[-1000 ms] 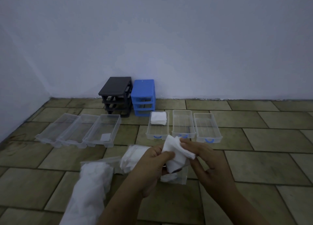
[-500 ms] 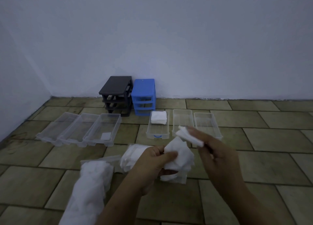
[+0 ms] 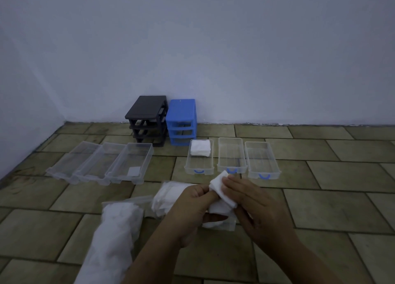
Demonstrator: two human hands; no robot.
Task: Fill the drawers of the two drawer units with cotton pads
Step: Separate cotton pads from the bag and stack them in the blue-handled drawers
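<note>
Both hands were closed on cotton pads above the floor: the left hand (image 3: 193,207) gripped a packet of pads (image 3: 220,216), and the right hand (image 3: 250,200) pinched a small stack (image 3: 220,186) drawn from it. One drawer (image 3: 199,157) held pads already. Judged step: loading the next. The stack would need carrying to the bare middle drawer (image 3: 232,155).

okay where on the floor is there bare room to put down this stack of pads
Bare tiles lie right of the right-hand blue-handled drawer, and between the clear drawer holding one pad and the drawer with the pad stack. It is crowded near both hands, around the open pad bags.
</note>
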